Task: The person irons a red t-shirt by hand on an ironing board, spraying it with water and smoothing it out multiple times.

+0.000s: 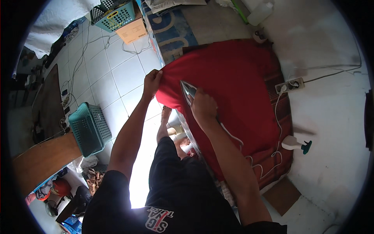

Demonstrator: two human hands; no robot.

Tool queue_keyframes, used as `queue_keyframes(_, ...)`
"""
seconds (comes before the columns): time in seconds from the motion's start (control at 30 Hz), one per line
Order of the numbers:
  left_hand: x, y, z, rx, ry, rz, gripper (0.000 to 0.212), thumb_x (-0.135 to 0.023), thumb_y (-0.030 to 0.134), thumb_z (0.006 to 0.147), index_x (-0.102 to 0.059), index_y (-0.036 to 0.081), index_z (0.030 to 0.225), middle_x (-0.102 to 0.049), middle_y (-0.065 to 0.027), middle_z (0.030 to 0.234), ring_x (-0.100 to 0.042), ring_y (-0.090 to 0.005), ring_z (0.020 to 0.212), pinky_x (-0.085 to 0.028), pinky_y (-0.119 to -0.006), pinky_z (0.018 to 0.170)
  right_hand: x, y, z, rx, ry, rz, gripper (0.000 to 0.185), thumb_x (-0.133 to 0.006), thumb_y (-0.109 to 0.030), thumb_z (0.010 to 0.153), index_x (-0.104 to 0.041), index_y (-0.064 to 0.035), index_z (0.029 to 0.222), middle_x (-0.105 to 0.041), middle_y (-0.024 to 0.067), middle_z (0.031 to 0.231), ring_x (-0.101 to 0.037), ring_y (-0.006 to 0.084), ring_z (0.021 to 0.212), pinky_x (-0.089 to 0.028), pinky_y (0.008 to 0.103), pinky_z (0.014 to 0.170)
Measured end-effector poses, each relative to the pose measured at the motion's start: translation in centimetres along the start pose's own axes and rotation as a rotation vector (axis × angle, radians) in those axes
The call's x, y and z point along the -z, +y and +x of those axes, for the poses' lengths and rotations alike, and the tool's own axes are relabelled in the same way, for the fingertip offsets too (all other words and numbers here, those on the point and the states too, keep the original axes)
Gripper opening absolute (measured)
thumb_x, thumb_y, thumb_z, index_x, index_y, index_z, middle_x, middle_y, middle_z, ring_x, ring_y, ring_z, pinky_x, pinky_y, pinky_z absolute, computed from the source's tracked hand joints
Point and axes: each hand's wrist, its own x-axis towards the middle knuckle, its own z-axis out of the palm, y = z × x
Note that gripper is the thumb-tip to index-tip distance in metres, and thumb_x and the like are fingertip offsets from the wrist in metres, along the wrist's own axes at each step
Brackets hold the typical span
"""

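A large red cloth point(233, 76) lies spread over a padded table, its near-left edge hanging past the table's side. My left hand point(152, 83) pinches that edge and holds it out over the floor. In my right hand point(204, 106) is the handle of an electric iron point(187, 90), whose soleplate rests on the cloth with the tip pointing away from me. The iron's white cord point(232, 135) runs back under my right forearm and over the table's right side.
A spray bottle point(292, 143) lies by the wall, near a power strip point(289, 85) with a plug in it. Teal plastic baskets point(105, 128) point(121, 17) and a cardboard box point(133, 31) stand to the left. Loose cables point(83, 52) cross the tiled floor. A plaid cloth point(277, 102) lies beneath the red one.
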Motion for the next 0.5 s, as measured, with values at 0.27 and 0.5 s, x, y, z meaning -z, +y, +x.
queue_keyframes(0.27,-0.6,-0.4,0.3,-0.043,0.098,0.017,0.032,-0.066,0.028,0.108,-0.07,0.001,0.092,-0.054,0.0039,0.072,-0.044,-0.0072,0.07,-0.04,-0.029,0.064,1.1,-2.7,7.7,0.075,0.019,0.039,0.035,-0.076,-0.034,0.099,-0.068,-0.0027,0.112,-0.08,0.0199,0.101,-0.08,0.0378,0.097,-0.065,0.0493,0.084)
queue_keyframes(0.5,-0.7,0.2,0.5,-0.072,0.125,0.186,0.034,-0.067,0.031,0.105,-0.071,0.0,0.092,-0.058,-0.0055,0.068,-0.051,-0.0133,0.066,-0.045,-0.035,0.064,0.7,-0.7,5.7,0.089,-0.02,0.109,0.035,-0.077,-0.036,0.098,-0.068,-0.0045,0.11,-0.078,0.0242,0.103,-0.077,0.0442,0.098,-0.062,0.0568,0.086)
